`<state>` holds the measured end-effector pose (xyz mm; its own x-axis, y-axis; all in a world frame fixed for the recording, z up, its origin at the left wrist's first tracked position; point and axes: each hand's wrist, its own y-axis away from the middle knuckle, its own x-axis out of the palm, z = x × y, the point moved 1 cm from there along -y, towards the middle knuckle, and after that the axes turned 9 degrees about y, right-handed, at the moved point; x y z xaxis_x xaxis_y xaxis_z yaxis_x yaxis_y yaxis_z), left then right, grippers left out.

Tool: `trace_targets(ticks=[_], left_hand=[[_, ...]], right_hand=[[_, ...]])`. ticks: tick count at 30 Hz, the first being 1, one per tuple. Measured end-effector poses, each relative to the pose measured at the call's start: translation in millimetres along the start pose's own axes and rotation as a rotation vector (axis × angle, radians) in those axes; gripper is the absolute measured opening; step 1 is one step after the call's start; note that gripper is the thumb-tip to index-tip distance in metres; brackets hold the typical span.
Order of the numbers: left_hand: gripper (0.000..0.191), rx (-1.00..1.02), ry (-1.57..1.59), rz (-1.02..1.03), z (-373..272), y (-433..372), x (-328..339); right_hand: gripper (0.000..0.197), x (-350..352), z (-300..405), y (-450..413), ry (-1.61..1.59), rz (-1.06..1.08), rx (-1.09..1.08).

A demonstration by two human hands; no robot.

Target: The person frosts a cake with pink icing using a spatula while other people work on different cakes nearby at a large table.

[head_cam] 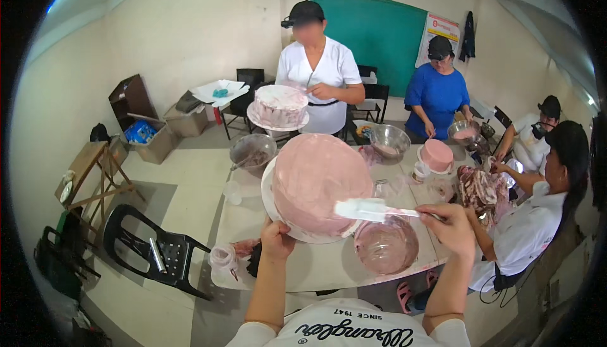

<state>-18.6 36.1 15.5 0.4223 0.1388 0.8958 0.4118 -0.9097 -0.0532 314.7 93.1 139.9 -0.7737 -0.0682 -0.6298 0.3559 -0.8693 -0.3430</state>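
Observation:
A round cake with pink frosting [322,181] rests on a white cake board [268,190], tilted up above the table. My left hand [277,239] grips the near-left edge of that board, thumb on top. In my right hand [448,226] is a spatula [363,209] with a white-looking flat blade, held level over the cake's near-right part; whether the blade touches the frosting I cannot tell. Just below the blade, a clear bowl smeared with pink frosting [386,247] stands on the table.
The table [332,266] also bears a mixing bowl [253,152], a metal bowl [390,140], a smaller pink cake [437,155] and a plastic jar [223,258]. Across from me a person [315,62] holds another cake [280,105]. Several people work at the right. A black chair [156,252] stands left.

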Motion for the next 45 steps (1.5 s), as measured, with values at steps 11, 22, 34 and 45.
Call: trace_targets(ticks=[11, 22, 34, 45], left_hand=[[0.072, -0.008, 0.09, 0.004, -5, 5, 1], [0.071, -0.019, 0.084, 0.061, -11, -4, -10], [0.069, -0.061, 0.144, 0.051, -12, -11, -26], [0.064, -0.082, 0.242, 0.097, -10, -14, -17]], right_hand=[[0.019, -19, -25, 20, 0.027, -0.031, 0.078], [0.019, -9, -3, 12, -0.024, 0.05, 0.052], [0.021, 13, -1, 8, -0.048, -0.047, -0.136], [0.019, 28, -38, 7, 0.186, -0.46, -0.339]])
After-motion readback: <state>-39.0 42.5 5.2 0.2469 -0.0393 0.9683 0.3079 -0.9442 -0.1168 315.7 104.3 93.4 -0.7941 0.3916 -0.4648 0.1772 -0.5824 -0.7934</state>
